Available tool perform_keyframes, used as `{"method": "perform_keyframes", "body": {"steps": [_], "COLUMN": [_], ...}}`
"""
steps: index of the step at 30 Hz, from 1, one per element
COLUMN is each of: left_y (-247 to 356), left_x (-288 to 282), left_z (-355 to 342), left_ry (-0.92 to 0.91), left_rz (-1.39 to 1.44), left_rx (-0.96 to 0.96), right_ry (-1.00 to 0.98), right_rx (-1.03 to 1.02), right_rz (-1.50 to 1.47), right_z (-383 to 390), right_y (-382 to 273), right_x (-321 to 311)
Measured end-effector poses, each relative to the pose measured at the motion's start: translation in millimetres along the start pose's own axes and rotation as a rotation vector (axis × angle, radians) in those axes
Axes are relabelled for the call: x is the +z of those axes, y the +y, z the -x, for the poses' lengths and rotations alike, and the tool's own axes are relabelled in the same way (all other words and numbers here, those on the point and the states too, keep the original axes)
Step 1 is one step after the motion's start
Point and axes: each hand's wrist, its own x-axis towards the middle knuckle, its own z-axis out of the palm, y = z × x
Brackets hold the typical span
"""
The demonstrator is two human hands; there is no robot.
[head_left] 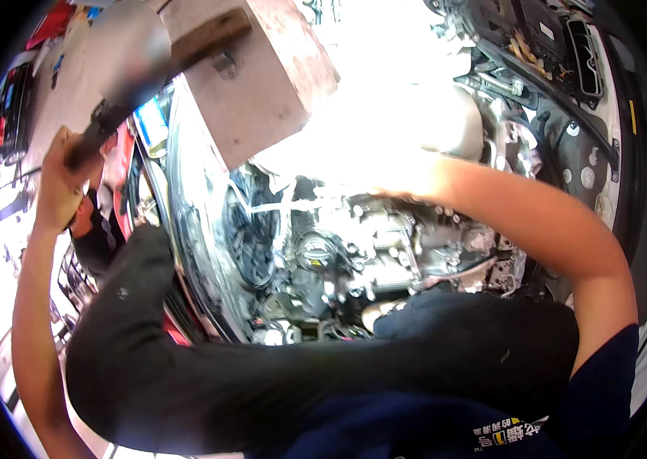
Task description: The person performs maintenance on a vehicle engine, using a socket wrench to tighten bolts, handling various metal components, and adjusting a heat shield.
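Raised at the far left, my left hand (61, 183) is closed round the dark, thick end of a long bar-shaped tool (112, 115). A brown bar (212, 38) lines up with it farther off; a blurred round patch covers the stretch between, so I cannot tell whether they are one piece. My right hand (408, 180) reaches across the engine bay to the far side of the engine (377, 252). Strong glare washes out its fingers, and whatever they touch is hidden. A pale rounded part (450, 118) shows just beyond that hand.
My bent legs in black trousers (323, 382) lie across the near side of the bay. A radiator fan (251, 237) sits left of the engine. Beyond stands a pale box-like block (251, 99). What looks like another person in dark clothing (98, 241) is partly visible at left.
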Motion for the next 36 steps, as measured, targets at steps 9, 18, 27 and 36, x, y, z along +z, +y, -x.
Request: {"method": "perform_keyframes", "body": {"steps": [9, 18, 27, 36], "left_y": [-53, -93, -109, -121], "left_x": [57, 91, 112, 127], "left_z": [-112, -179, -197, -200], "left_ry": [0.028, -0.108, -0.108, -0.115], "left_rz": [-0.040, 0.018, 0.022, 0.107], "left_rx": [0.381, 0.505, 0.620, 0.682], "right_ry": [0.338, 1.361, 1.556, 1.586], "right_rx": [0.696, 1.976, 1.882, 1.915], "right_rz": [0.336, -0.332, -0.224, -0.806], "right_z": [115, 86, 83, 77], "right_y": [-18, -3, 11, 0], "right_x": [4, 58, 78, 66]}}
